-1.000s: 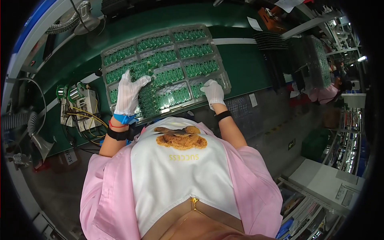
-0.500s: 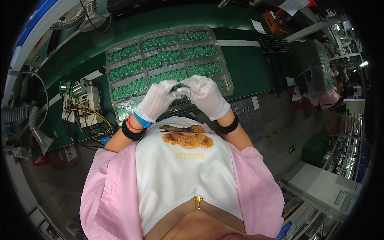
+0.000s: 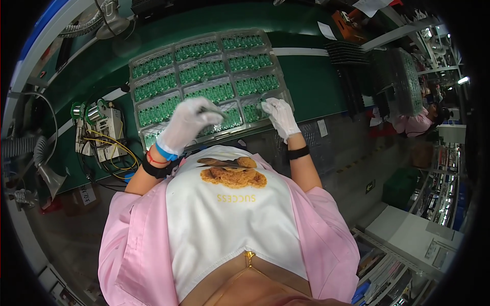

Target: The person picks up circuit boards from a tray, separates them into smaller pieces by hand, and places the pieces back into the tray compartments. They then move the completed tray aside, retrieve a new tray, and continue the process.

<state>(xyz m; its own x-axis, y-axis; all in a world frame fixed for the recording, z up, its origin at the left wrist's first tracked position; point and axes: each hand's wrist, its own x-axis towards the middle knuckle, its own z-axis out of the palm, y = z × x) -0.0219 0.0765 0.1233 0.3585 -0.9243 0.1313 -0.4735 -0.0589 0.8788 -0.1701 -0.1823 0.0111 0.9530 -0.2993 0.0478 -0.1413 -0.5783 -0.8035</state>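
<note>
A clear plastic tray (image 3: 235, 133) with several compartments lies in front of me on the green bench, filled with rows of small green circuit boards (image 3: 205, 71). Both my hands wear white gloves. Over the tray's near middle, my left hand (image 3: 191, 121) has its fingers curled together; motion blurs them, and what they hold, if anything, is unclear. At the tray's right side my right hand (image 3: 279, 116) pinches a small green circuit board (image 3: 263, 105) by its fingertips, just above the right column.
Left of the tray stands a device with solder spools (image 3: 97, 112) and yellow cables (image 3: 115, 147). A fume hose with a clear nozzle (image 3: 50, 173) is at far left. Black stacked racks (image 3: 347, 55) stand at the right, with another person (image 3: 411, 123) beyond.
My hands were together over the near part of the tray and have now parted. The right one moved right with a small board; the left one shifted slightly left.
</note>
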